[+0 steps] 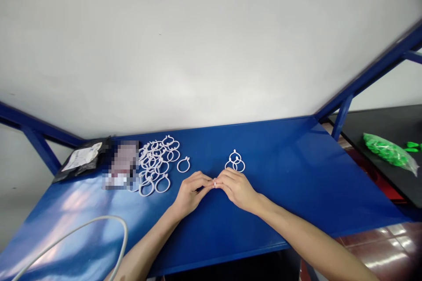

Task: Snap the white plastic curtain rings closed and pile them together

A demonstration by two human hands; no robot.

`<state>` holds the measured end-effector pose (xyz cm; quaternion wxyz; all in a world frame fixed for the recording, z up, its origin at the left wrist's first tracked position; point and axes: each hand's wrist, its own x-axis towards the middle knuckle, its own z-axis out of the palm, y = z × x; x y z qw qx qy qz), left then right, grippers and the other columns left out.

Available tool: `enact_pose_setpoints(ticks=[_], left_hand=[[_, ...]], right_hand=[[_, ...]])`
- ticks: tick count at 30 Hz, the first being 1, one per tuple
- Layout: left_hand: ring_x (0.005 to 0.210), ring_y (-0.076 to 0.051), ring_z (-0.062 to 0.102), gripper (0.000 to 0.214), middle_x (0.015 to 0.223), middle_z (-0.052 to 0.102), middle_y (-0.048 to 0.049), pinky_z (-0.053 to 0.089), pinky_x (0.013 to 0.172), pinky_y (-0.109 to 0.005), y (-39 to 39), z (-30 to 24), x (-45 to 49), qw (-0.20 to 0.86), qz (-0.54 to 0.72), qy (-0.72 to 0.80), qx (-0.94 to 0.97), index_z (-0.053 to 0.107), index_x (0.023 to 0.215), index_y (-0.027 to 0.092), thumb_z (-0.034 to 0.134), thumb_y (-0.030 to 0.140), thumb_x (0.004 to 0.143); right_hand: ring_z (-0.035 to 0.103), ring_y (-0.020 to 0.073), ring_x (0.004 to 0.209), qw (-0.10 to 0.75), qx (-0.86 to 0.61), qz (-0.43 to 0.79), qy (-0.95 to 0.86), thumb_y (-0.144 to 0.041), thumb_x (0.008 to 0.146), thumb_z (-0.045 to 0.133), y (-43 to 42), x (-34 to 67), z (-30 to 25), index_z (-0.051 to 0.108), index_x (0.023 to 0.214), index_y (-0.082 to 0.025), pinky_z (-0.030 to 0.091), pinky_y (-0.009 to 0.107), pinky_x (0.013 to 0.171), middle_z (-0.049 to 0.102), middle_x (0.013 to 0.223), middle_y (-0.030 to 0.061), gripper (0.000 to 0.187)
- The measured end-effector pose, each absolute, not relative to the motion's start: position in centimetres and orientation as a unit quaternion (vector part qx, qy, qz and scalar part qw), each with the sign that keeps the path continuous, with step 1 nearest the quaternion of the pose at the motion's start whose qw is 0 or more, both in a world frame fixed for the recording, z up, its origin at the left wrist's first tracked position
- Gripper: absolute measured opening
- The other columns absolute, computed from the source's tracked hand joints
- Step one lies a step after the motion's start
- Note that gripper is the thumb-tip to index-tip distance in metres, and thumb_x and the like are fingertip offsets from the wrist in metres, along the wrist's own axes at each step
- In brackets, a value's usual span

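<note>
My left hand (194,191) and my right hand (238,188) meet over the middle of the blue table, fingertips pinched together. Between them shows a small white piece (215,181); the fingers cover the rest of it. Just beyond my right hand lie a few white rings (239,165), each with a small knob on its rim, partly hidden by that hand. One single white ring (183,165) rests behind my left hand. Farther left is a loose pile of similar white rings (153,162), overlapping one another.
Left of the pile lie a blurred-out flat item (123,160) and a black plastic package (84,158) with a white label. A pale cable (95,218) loops across the front left. Blue frame bars (343,116) flank the blue table (290,175). A bag of green pieces (389,151) sits on a black surface at right.
</note>
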<state>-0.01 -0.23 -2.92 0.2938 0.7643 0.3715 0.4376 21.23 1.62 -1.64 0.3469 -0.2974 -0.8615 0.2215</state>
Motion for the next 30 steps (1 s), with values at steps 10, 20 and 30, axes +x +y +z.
enact_pose_setpoints(ticks=[10, 20, 30], left_hand=[[0.094, -0.022, 0.069, 0.013, 0.101, 0.077, -0.0060, 0.054, 0.089, -0.039, 1.3, -2.4, -0.9, 0.080, 0.365, 0.464, 0.803, 0.073, 0.106, 0.024, 0.063, 0.026, 0.097], [0.097, -0.033, 0.064, 0.027, 0.106, 0.070, -0.0170, 0.051, 0.088, -0.049, 2.2, -4.4, -3.3, -0.069, 0.263, 0.583, 0.766, 0.066, 0.120, 0.014, 0.053, 0.023, 0.099], [0.094, -0.018, 0.071, 0.022, 0.104, 0.077, -0.0056, 0.061, 0.083, -0.032, 0.1, -2.4, 0.4, 0.150, 0.407, 0.392, 0.812, 0.069, 0.118, 0.025, 0.057, 0.021, 0.101]], right_hand=[[0.068, 0.0196, 0.085, 0.357, -0.376, 0.201, -0.831, -0.030, 0.103, 0.058, 2.8, 21.3, -2.4, 0.069, 0.098, -0.022, 0.054, 0.035, 0.083, 0.075, 0.091, 0.0034, 0.014], [0.065, 0.0252, 0.091, 0.374, -0.505, 0.122, -0.768, -0.029, 0.102, 0.057, 5.2, 24.1, -1.8, 0.071, 0.100, -0.023, 0.053, 0.042, 0.083, 0.074, 0.097, 0.0061, 0.015], [0.065, 0.0239, 0.098, 0.373, -0.385, 0.123, -0.835, -0.026, 0.103, 0.056, 3.2, 22.4, -1.3, 0.069, 0.110, -0.022, 0.054, 0.042, 0.091, 0.072, 0.103, 0.0081, 0.017]])
